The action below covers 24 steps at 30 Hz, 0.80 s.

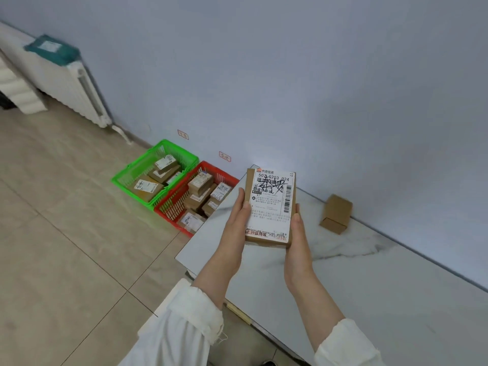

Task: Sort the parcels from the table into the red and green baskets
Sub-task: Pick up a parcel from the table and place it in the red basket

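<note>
Fine print on held parcel (270, 207) was too small to read. Fingers of left hand (237, 223) and right hand (298, 233) lay mostly hidden behind it. Right side of red basket (173, 206) sat masked by surface (369, 286), which was itself cut by right and bottom edges. Wall tags (225, 156) were illegible. Teal package (52, 48) on radiator (79, 88) was blurred. White sleeves (190, 320) ran off bottom edge.

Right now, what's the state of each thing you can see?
labelled parcel, held above the table, label up.
left hand, grips the parcel's left edge.
right hand, grips its right edge.
plain box, lying on the table, untouched.
green basket, partly filled.
red basket, partly filled.
</note>
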Each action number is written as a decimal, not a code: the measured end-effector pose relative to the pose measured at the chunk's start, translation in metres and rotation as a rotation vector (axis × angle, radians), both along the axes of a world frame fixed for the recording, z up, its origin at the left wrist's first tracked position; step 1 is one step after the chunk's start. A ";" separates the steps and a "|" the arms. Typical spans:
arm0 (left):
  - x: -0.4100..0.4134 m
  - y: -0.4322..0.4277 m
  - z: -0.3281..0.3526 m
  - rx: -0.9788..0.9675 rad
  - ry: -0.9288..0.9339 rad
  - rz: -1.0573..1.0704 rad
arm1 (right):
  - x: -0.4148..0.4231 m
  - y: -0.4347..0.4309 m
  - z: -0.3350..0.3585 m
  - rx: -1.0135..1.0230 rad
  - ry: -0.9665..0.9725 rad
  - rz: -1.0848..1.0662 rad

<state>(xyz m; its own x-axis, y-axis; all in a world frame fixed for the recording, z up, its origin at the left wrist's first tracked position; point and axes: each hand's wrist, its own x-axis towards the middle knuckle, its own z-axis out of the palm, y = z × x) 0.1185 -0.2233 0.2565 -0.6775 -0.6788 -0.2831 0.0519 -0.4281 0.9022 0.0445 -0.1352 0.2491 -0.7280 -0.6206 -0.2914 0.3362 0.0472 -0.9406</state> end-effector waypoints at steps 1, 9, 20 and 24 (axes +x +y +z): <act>0.014 -0.015 -0.001 -0.002 0.006 0.021 | 0.013 -0.016 0.000 -0.003 0.008 0.028; 0.119 -0.133 -0.017 0.051 -0.036 0.150 | 0.111 -0.141 -0.011 0.036 -0.017 0.165; 0.159 -0.276 -0.071 0.124 -0.107 0.115 | 0.147 -0.278 -0.054 0.127 -0.098 0.186; 0.148 -0.338 -0.078 0.124 -0.148 0.107 | 0.136 -0.336 -0.067 0.150 -0.144 0.176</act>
